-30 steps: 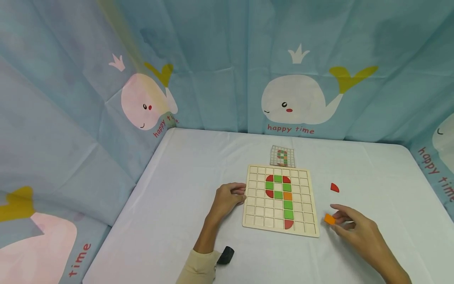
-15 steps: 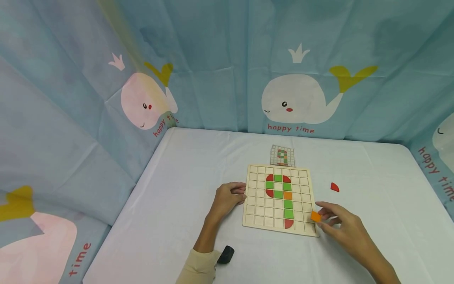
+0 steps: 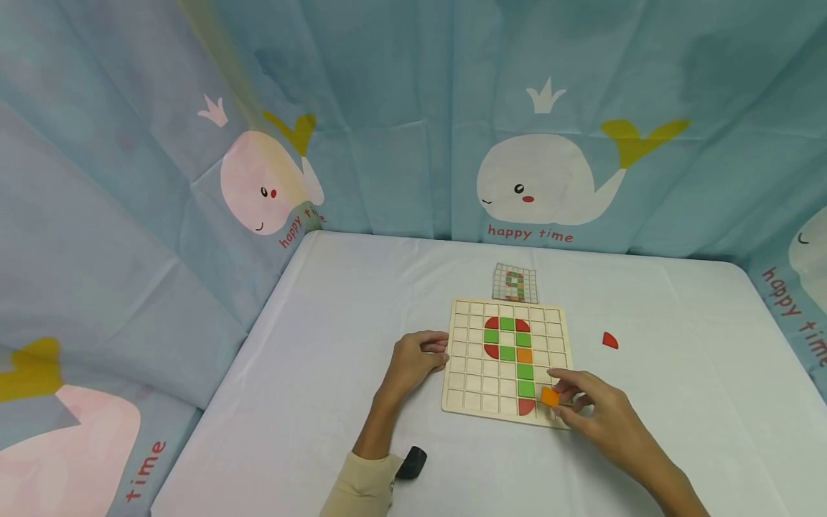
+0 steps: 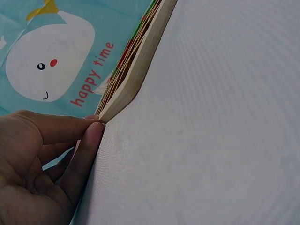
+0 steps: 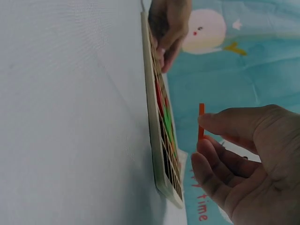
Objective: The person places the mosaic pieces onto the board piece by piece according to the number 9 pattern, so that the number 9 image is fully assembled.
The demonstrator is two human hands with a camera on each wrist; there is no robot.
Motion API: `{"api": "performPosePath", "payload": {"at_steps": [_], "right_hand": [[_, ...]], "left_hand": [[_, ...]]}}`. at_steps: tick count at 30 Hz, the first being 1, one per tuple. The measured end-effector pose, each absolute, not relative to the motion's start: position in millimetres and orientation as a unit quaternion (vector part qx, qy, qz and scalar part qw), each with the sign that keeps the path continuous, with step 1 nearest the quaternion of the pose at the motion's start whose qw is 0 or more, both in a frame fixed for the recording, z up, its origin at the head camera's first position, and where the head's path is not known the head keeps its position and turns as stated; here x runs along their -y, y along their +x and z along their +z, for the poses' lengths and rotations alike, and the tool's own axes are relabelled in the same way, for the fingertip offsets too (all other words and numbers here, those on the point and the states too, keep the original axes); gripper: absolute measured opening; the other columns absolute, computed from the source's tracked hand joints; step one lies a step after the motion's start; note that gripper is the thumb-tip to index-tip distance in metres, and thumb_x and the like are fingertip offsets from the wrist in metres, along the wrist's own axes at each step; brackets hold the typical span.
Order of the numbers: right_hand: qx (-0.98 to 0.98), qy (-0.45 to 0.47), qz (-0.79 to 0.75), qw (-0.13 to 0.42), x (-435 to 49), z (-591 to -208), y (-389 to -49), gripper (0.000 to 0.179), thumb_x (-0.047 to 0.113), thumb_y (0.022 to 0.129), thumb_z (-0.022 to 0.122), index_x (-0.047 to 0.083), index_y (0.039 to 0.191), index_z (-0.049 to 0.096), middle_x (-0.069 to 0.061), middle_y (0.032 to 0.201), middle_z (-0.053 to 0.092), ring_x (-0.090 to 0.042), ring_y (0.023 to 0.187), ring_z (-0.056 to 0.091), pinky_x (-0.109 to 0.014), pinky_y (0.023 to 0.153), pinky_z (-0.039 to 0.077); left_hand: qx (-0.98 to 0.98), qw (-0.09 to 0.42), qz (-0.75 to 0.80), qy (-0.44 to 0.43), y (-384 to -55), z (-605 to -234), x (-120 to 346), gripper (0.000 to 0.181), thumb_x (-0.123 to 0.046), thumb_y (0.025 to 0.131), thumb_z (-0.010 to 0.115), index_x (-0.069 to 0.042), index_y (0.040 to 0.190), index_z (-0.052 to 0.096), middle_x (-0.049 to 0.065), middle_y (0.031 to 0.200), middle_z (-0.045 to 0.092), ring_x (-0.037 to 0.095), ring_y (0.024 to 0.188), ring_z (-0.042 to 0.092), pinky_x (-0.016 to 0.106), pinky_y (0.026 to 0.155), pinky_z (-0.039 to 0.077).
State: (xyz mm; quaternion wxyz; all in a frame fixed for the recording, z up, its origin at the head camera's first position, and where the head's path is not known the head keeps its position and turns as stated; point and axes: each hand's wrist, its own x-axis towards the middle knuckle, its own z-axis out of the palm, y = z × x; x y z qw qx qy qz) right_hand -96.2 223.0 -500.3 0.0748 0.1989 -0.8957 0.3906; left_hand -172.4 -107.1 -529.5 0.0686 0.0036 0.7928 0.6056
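Note:
A wooden grid board point(image 3: 481, 384) lies on the white table with green, red and orange tiles forming a 9. My left hand point(image 3: 413, 362) is at the board's left edge; in the left wrist view its thumb and a finger point(image 4: 89, 140) pinch that edge. My right hand point(image 3: 597, 406) pinches an orange square tile point(image 3: 550, 396) between thumb and fingers. The tile is over the board's lower right part, right of the column of green tiles. From the right wrist view, the tile point(image 5: 201, 121) is edge-on and raised off the board.
A pattern card point(image 3: 515, 283) showing a 9 lies behind the board. One red quarter-round tile point(image 3: 610, 340) rests on the table to the right. A black object point(image 3: 411, 464) is beside the left sleeve. A blue whale-print curtain point(image 3: 400, 143) hangs behind the table.
My right hand has moved left with the orange tile, from beside the board's right edge to above its lower right squares. The left hand has stayed at the board's edge.

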Motion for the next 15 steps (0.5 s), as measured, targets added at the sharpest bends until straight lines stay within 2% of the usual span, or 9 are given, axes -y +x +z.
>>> {"api": "performPosePath", "payload": {"at_steps": [15], "right_hand": [[0.879, 0.225, 0.42, 0.033, -204, -509, -100, 0.059, -0.01, 0.075, 0.088, 0.006, 0.129, 0.07, 0.007, 0.099, 0.069, -0.01, 0.086, 0.065, -0.022, 0.072, 0.061]], "left_hand": [[-0.798, 0.073, 0.598, 0.001, -173, -530, 107, 0.039, 0.003, 0.091, 0.076, 0.0, 0.129, 0.073, 0.01, 0.113, 0.077, 0.016, 0.097, 0.075, 0.024, 0.075, 0.065]]}}
